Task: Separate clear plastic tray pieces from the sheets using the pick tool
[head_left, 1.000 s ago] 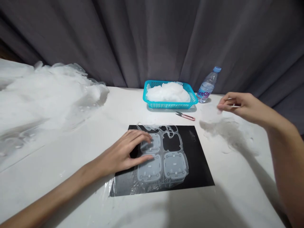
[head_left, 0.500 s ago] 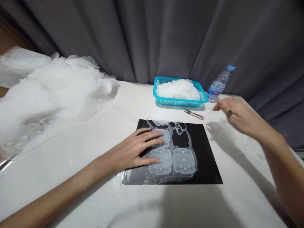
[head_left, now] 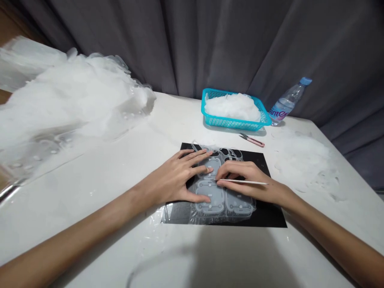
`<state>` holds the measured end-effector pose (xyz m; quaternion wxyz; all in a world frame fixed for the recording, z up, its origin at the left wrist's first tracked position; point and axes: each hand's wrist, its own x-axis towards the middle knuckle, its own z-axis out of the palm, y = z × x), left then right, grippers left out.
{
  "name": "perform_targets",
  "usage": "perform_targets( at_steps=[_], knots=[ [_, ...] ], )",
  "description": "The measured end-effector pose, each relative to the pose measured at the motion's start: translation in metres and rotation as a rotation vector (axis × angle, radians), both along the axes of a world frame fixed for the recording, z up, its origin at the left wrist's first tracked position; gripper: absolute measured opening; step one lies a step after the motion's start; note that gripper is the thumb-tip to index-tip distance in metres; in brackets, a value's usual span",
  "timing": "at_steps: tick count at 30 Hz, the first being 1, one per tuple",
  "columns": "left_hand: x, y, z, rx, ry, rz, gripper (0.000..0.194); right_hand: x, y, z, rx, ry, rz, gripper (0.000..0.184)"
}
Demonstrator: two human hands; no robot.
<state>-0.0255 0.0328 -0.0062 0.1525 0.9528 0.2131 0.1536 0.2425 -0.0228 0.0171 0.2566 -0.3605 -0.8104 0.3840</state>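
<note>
Left hand [head_left: 180,176] spread, right hand [head_left: 244,178] pinched

The person's left forearm [head_left: 99,226] slants from the lower left, palm down, fingers fanned, thumb apart. The right forearm [head_left: 327,232] slants from the lower right, thumb and fingers curled together, tips just beside the left index finger [head_left: 201,170].

Plastic and cloth

The translucent sheet [head_left: 210,195] looks like plastic, glossy and wrinkled at its near edge. The white surface [head_left: 135,242] is smooth and slightly shiny. The basket [head_left: 235,122] and bottle [head_left: 283,106] are of plastic; the far curtain [head_left: 150,44] is matt cloth.
</note>
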Motion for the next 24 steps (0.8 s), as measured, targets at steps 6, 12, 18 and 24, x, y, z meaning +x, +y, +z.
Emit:
perform_targets(
  at_steps=[6, 12, 18, 24],
  knots=[
    [-0.001, 0.000, -0.001, 0.054, 0.066, 0.038, 0.080, 0.000, 0.000, -0.011, 0.050, 0.015, 0.016, 0.010],
    [-0.001, 0.000, -0.001, 0.103, 0.087, 0.051, 0.084, 0.001, 0.001, -0.017, 0.072, 0.009, 0.007, 0.011],
    [-0.002, 0.000, -0.004, 0.117, 0.071, 0.042, 0.082, 0.002, -0.001, -0.013, 0.126, -0.024, 0.059, 0.013],
    [-0.001, -0.001, -0.004, 0.103, 0.081, 0.051, 0.085, -0.001, -0.001, -0.021, 0.231, -0.066, 0.082, 0.011]
  ],
)
